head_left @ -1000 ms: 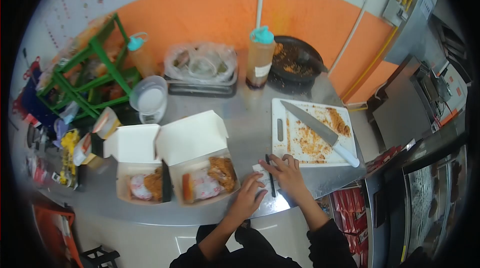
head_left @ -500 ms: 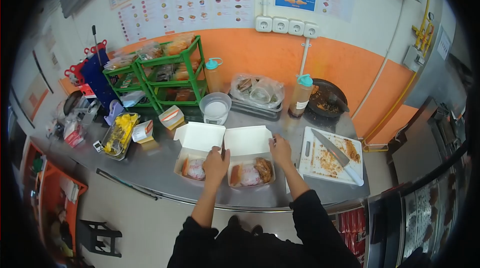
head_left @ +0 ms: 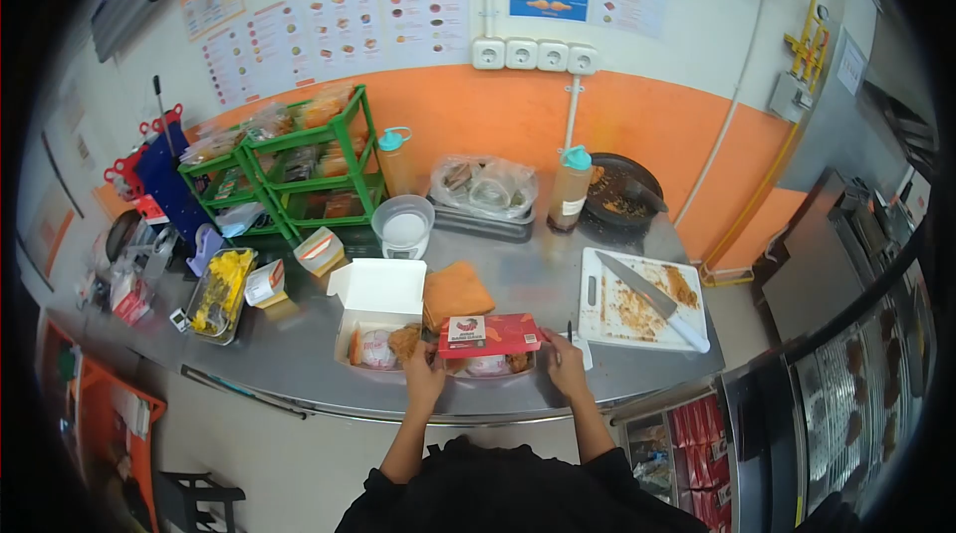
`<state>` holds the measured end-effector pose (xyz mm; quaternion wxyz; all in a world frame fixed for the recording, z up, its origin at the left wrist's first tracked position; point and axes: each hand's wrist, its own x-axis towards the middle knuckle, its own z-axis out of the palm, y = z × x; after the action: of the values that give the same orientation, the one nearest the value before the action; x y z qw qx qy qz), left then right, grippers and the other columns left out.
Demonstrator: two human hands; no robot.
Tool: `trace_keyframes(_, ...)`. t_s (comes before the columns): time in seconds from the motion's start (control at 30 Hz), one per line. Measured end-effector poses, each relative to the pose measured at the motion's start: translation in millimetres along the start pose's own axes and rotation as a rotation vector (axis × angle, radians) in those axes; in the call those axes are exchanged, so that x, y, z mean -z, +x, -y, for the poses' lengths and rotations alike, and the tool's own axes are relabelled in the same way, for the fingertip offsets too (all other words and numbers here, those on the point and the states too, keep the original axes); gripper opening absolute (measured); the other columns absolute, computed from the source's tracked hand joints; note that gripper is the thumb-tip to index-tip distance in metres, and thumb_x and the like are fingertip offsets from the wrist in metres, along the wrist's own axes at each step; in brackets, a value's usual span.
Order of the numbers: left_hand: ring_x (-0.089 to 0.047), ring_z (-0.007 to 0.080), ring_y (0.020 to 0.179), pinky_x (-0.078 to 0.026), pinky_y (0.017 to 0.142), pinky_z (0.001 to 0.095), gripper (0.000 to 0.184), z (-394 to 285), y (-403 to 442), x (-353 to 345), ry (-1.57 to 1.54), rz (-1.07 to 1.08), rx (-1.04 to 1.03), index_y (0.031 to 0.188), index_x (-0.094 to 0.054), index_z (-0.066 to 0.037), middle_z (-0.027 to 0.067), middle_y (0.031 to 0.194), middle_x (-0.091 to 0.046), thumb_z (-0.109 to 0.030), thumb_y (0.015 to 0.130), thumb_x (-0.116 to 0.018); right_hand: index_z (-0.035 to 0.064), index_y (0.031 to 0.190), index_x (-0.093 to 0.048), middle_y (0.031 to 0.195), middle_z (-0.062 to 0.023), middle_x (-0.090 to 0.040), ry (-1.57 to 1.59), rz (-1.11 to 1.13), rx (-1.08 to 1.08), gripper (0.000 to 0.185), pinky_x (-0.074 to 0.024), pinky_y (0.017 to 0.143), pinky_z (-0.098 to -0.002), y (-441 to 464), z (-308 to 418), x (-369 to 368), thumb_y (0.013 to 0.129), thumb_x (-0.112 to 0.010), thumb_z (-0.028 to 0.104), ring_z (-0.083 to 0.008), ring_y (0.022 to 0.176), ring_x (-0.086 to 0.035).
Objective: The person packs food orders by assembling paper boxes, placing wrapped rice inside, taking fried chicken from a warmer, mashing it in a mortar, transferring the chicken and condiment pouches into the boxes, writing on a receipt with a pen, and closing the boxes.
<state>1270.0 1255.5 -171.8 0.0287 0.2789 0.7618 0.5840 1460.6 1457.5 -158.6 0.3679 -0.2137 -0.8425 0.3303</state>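
Observation:
In the head view, the red printed lid (head_left: 513, 333) of the right-hand food box is folded forward, partly covering the box. My left hand (head_left: 422, 372) grips its left side, with the fingertips between the two boxes. On the right, my right hand (head_left: 567, 368) has its fingers curled at the lid's right corner. White-wrapped food (head_left: 490, 366) shows below the lid's front edge; the rest inside is hidden. Beside it stands another food box (head_left: 383, 286) with its white lid raised. It holds a wrapped item (head_left: 377, 349) and a piece of fried chicken (head_left: 403, 341).
Behind the boxes lies an orange cloth (head_left: 460, 291). To the right, a knife (head_left: 649, 296) rests on a crumb-covered cutting board (head_left: 599, 325). A sauce bottle (head_left: 571, 192), a black pan (head_left: 639, 172), a plastic tub (head_left: 403, 226) and green racks (head_left: 329, 181) line the back.
The right box's lid has swung from upright to forward over the food, showing its red outside and uncovering the cloth behind. Both hands came down and nearer with it. The camera view shifted.

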Motion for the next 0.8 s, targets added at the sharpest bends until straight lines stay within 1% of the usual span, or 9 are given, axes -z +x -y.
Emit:
trace_keyframes(0.13,-0.060,0.0085,0.071,-0.048,0.061,0.0248,0.015,2,7,5,-0.215,0.159,0.179,0.088,-0.054,0.000,0.0048,0.077,-0.063,-0.009,0.089,-0.066,0.0029,0.128,-0.055,0.102,-0.0245,-0.067,0.199,0.034,-0.158,0.037,-0.0527,0.084,-0.0375,-6,22,-12,0.092,-0.056,0.013,-0.0329,0.096,-0.068)
trace_keyframes(0.23,-0.059,0.0086,0.072,-0.047,0.063,0.0249,0.013,26,18,9,-0.275,0.183,0.096,0.088,-0.054,0.000,0.0049,0.079,-0.063,-0.008,0.090,-0.065,0.0040,0.132,-0.051,0.102,-0.0253,-0.067,0.212,0.015,-0.263,0.040,-0.0526,0.084,-0.0384,2,39,-8,0.093,-0.054,0.014,-0.0341,0.096,-0.068)
trace_keyframes(0.3,-0.061,0.0102,0.079,-0.049,0.069,0.0256,0.012,2,22,17,-0.279,0.234,0.125,0.096,-0.054,0.000,0.0062,0.086,-0.065,-0.006,0.090,-0.062,0.0070,0.137,-0.045,0.103,-0.0250,-0.067,0.157,0.051,-0.265,0.045,-0.0526,0.083,-0.0397,7,53,2,0.093,-0.053,0.012,-0.0350,0.093,-0.068)
trace_keyframes(0.37,-0.063,0.0129,0.089,-0.049,0.078,0.0265,0.030,-19,24,21,-0.270,0.287,0.208,0.118,-0.051,-0.001,0.0084,0.096,-0.066,-0.003,0.090,-0.060,0.0100,0.140,-0.041,0.109,-0.0260,-0.064,0.140,0.120,-0.322,0.050,-0.0519,0.084,-0.0406,9,59,4,0.091,-0.052,0.007,-0.0361,0.095,-0.067)
trace_keyframes(0.5,-0.062,0.0137,0.096,-0.047,0.082,0.0254,0.052,-15,21,21,-0.257,0.395,0.155,0.139,-0.040,-0.007,0.0094,0.105,-0.066,-0.002,0.091,-0.059,0.0131,0.142,-0.038,0.121,-0.0248,-0.059,0.184,0.112,-0.214,0.057,-0.0494,0.090,-0.0392,-6,41,-3,0.088,-0.052,0.003,-0.0362,0.104,-0.064)
trace_keyframes(0.6,-0.059,0.0186,0.108,-0.047,0.090,0.0304,0.054,-25,11,23,-0.163,0.424,-0.044,0.144,-0.036,-0.009,0.0136,0.117,-0.062,-0.007,0.094,-0.055,0.0113,0.143,-0.037,0.144,-0.0172,-0.042,0.498,0.221,-0.227,0.058,-0.0376,0.105,-0.0374,-10,46,5,0.089,-0.055,0.006,-0.0314,0.127,-0.049)
trace_keyframes(0.67,-0.052,0.0287,0.122,-0.043,0.099,0.0388,0.053,-34,0,30,-0.272,0.508,-0.010,0.142,-0.037,-0.006,0.0195,0.132,-0.054,-0.012,0.093,-0.056,0.0107,0.144,-0.036,0.144,-0.0172,-0.042,0.530,0.209,-0.209,0.058,-0.0364,0.106,-0.0376,-15,41,5,0.090,-0.056,0.011,-0.0306,0.129,-0.047)
trace_keyframes(0.73,-0.053,0.0313,0.119,-0.042,0.099,0.0397,0.051,-29,-17,34,-0.151,0.478,0.006,0.142,-0.039,-0.006,0.0204,0.131,-0.054,-0.015,0.094,-0.055,0.0092,0.143,-0.039,0.142,-0.0192,-0.043,0.602,0.203,-0.204,0.052,-0.0350,0.107,-0.0378,-22,45,4,0.096,-0.055,0.023,-0.0305,0.131,-0.044)
trace_keyframes(0.8,-0.054,0.0339,0.117,-0.041,0.100,0.0406,0.050,-27,-34,37,-0.026,0.436,0.024,0.141,-0.040,-0.006,0.0213,0.129,-0.055,-0.017,0.094,-0.054,0.0094,0.142,-0.041,0.142,-0.0194,-0.044,0.533,0.212,-0.206,0.049,-0.0361,0.106,-0.0375,-35,38,1,0.096,-0.054,0.022,-0.0305,0.130,-0.045)
